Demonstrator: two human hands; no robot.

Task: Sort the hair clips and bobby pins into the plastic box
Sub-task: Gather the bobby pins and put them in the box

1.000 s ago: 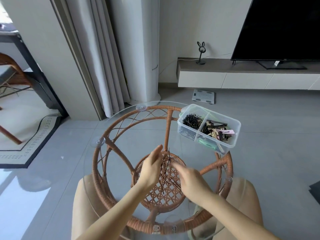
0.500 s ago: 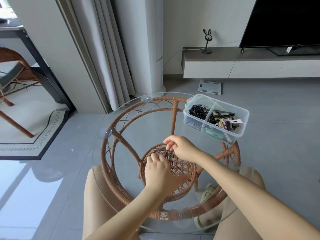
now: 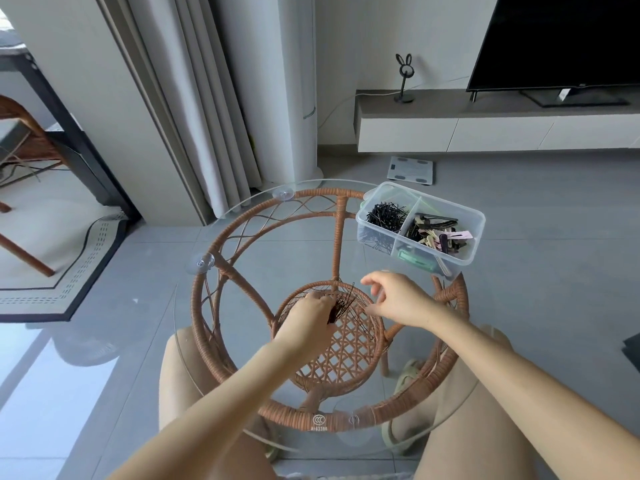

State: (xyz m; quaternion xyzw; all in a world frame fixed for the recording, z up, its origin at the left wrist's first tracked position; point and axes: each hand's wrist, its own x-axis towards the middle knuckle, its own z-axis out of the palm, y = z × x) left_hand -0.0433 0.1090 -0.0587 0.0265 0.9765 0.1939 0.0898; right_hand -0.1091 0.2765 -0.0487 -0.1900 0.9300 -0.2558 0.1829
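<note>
A bunch of dark bobby pins (image 3: 343, 304) lies on the round glass table top (image 3: 263, 251) near its middle. My left hand (image 3: 311, 318) is closed on one end of that bunch. My right hand (image 3: 398, 299) hovers just to the right of the pins, fingers spread and holding nothing. A single loose pin (image 3: 363, 329) lies below the bunch. The clear plastic box (image 3: 420, 226) stands at the table's far right; its left compartment holds black bobby pins (image 3: 384, 216) and its right compartment holds mixed hair clips (image 3: 440, 233).
The glass top rests on a brown wicker frame (image 3: 221, 271) with suction cups. My knees show under the glass. On the grey floor beyond lie a bathroom scale (image 3: 410, 169), a curtain, and a low TV bench (image 3: 485, 123).
My left hand has closed around the bunch of bobby pins. My right hand has let go and drawn off to the right with its fingers spread.
</note>
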